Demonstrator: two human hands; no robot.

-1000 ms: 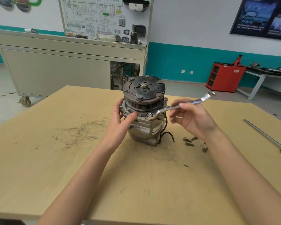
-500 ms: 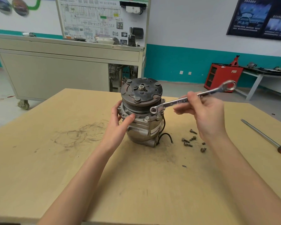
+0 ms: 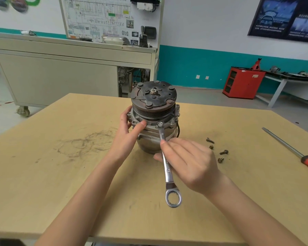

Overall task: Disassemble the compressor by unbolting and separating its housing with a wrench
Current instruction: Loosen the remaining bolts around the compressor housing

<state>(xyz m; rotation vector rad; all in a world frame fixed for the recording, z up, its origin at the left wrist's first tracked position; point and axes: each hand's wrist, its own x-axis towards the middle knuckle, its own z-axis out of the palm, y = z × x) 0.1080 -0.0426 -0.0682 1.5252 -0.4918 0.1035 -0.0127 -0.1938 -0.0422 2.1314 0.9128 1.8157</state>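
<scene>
The compressor (image 3: pixel 154 110) stands upright on the wooden table (image 3: pixel 43 174), its dark pulley face on top. My left hand (image 3: pixel 130 134) grips the left side of its housing flange, thumb across the front. A double-ended ring wrench (image 3: pixel 167 167) has its small ring seated on a flange bolt (image 3: pixel 159 124) at the front. The handle points down toward me, its big ring hanging free. My right hand (image 3: pixel 188 160) holds the wrench shank between thumb and fingers, just below the compressor.
Several removed bolts (image 3: pixel 219 150) lie on the table right of the compressor. A long screwdriver with a red handle (image 3: pixel 292 150) lies at the right edge. Behind the table stand a wheeled cabinet (image 3: pixel 60 75) and a red toolbox (image 3: pixel 244 82).
The wrench came off the flange, was lifted to the right, then swung round; its small ring now sits on a front bolt with the handle pointing toward me. My left hand kept its grip.
</scene>
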